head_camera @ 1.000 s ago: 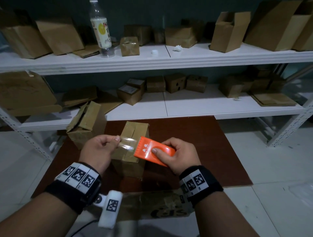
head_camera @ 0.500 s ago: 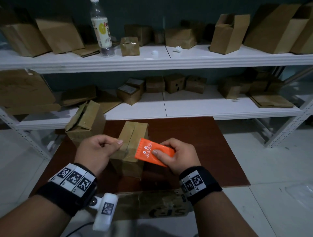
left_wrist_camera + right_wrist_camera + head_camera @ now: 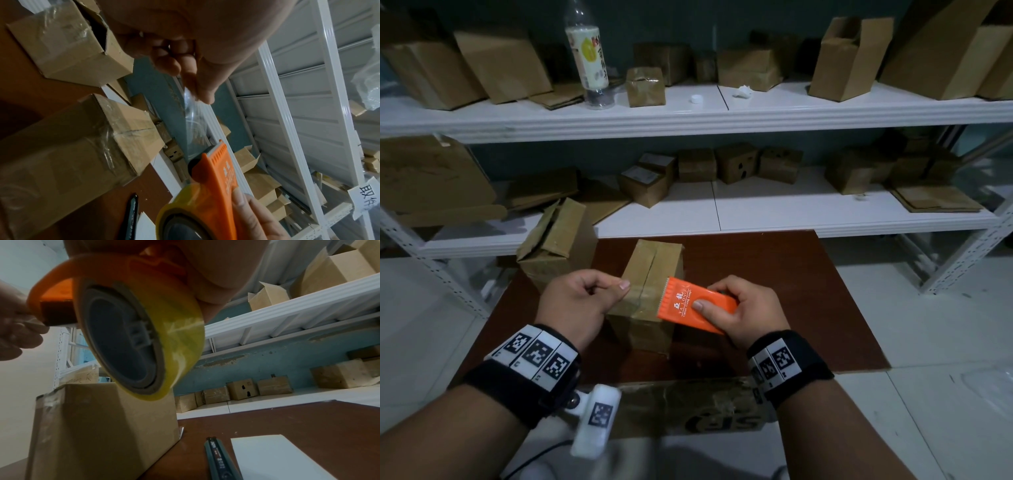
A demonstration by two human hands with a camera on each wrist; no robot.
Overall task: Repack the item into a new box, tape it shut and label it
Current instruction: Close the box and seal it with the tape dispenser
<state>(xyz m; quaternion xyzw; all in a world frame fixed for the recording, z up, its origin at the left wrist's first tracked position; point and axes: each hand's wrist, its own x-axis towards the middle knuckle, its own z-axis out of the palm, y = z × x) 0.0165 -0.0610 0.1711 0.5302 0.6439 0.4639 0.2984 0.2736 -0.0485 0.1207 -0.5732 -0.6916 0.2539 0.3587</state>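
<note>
Above the closed cardboard box (image 3: 650, 291) on the brown table (image 3: 774, 301), your two hands are stretching a strip of clear tape (image 3: 193, 123), and the job now is to lay it cleanly over the centre seam. Your left hand (image 3: 578, 301) has its fingers curled, with thumb and fingertip pinching the free end of the strip; your right hand (image 3: 739, 308) is wrapped round the orange tape dispenser (image 3: 695, 305), thumb pressed flat on its top, with the yellowish roll (image 3: 144, 331) hanging just over the box's near edge. Whatever was to be repacked is not visible; I judge it is already inside, since the flaps are folded shut and some tape already shows on the box's side and corner. To do this step well, keep the strip taut between the hands so it does not fold onto itself, line it up along the slit between the two top flaps, and bring the pinched end down first, a little past the edge so that it wraps onto the side wall. Then draw the dispenser along the seam, press the tape flat, and tilt the serrated edge (image 3: 666, 291) down to cut. Nothing is holding the box, so it may slide if you pull hard. A dark pen (image 3: 218, 457) and a white sheet (image 3: 287, 457), probably the label, lie on the table beside the box for later.
</note>
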